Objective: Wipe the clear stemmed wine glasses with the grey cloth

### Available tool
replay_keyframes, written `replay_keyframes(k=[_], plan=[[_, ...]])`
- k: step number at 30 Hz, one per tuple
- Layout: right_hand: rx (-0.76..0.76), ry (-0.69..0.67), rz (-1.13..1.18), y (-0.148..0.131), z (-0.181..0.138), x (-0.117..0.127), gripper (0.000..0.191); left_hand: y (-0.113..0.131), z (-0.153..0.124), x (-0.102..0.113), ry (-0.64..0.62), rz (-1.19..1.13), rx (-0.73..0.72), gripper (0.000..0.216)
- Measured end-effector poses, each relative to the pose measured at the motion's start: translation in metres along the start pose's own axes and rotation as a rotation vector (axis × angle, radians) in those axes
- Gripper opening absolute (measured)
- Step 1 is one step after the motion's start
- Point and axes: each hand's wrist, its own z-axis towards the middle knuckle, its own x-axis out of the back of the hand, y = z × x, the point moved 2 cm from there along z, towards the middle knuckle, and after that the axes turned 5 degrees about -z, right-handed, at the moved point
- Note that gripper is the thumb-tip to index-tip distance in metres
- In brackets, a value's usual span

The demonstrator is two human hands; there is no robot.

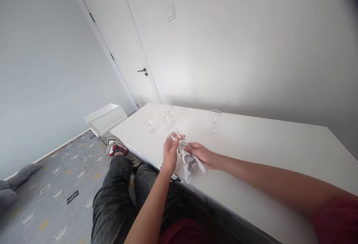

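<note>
Just below the middle of the frame, the left hand (170, 154) is raised over the near edge of the long white desk (265, 151), its grip clasped around a small clear drinking glass (176, 136) that sits tilted at the fingertips, mouth turned up and away. Touching it from the right, the right hand (201, 154) has its grip bunched on a light grey cloth (191, 164), part of which is pressed against the lower side of the glass while a loose end hangs down past the desk edge. Whether the cloth reaches inside the glass cannot be made out at this size.

Farther back on the desk, left of centre, stand three clear stemmed glasses (162, 121) close together, though their transparent outlines partly merge. A fourth clear stemmed glass (215, 119) stands alone, well apart to their right and upright.

In the lower centre the person's legs in dark striped trousers (117, 199) reach toward a shoe with red trim (116, 147). A white perforated tray-like shelf (105, 119) sits beside the desk's far left corner, above a grey floor mat printed with crowns (56, 184). A white door with a black handle (143, 71) fills the upper left.
</note>
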Motion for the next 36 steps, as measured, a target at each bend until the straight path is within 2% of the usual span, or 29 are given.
replay_keyframes(k=[3,5,6,10,12,13,16,18,20,22,25,26,28,30,32,34,36], plan=[[0.13,0.246,-0.366,0.0,0.0,0.008,0.037,0.004,0.003,0.005,0.016,0.128,-0.065,0.047],[0.134,0.283,-0.42,-0.001,-0.002,0.011,0.037,0.002,0.004,0.007,-0.017,0.089,-0.04,0.054],[0.093,0.23,-0.351,0.0,-0.002,0.011,0.039,0.0,0.004,0.008,-0.029,0.02,-0.006,0.052],[-0.068,-0.122,0.094,0.001,-0.003,0.004,0.047,-0.005,0.002,0.008,-0.103,-0.253,0.114,0.056],[-0.045,-0.144,0.09,0.001,-0.003,0.003,0.047,-0.001,0.002,0.009,-0.115,-0.223,0.114,0.058],[-0.015,-0.096,0.02,0.001,-0.002,0.004,0.045,0.003,0.002,0.01,-0.102,-0.157,0.095,0.056],[0.116,0.168,-0.288,0.001,-0.002,0.01,0.039,0.014,0.003,0.012,-0.061,0.064,0.019,0.053],[0.16,0.251,-0.368,0.0,-0.003,0.013,0.038,0.017,0.003,0.013,-0.065,0.075,0.029,0.054],[0.093,0.167,-0.252,0.002,-0.003,0.013,0.041,0.017,0.002,0.014,-0.082,-0.005,0.083,0.054],[0.005,0.034,-0.028,0.003,-0.003,0.01,0.045,0.016,0.001,0.016,-0.114,-0.08,0.127,0.056],[-0.028,-0.087,0.235,0.003,-0.001,0.007,0.044,0.018,-0.002,0.021,-0.16,-0.162,0.135,0.058],[-0.02,-0.079,0.306,0.004,0.0,0.007,0.042,0.02,-0.002,0.023,-0.158,-0.183,0.129,0.058],[0.01,0.027,0.435,0.007,0.004,0.011,0.037,0.025,-0.002,0.029,-0.116,-0.201,0.099,0.057],[0.046,0.177,0.528,0.011,0.006,0.016,0.035,0.031,-0.001,0.034,-0.024,-0.188,0.032,0.054],[0.055,0.258,0.566,0.013,0.006,0.02,0.037,0.038,-0.001,0.038,0.095,-0.162,-0.069,0.054],[0.031,0.257,0.572,0.011,0.004,0.021,0.042,0.044,-0.004,0.037,0.165,-0.121,-0.144,0.057],[-0.006,0.201,0.571,0.009,0.003,0.018,0.048,0.046,-0.009,0.029,0.133,-0.047,-0.153,0.06]])
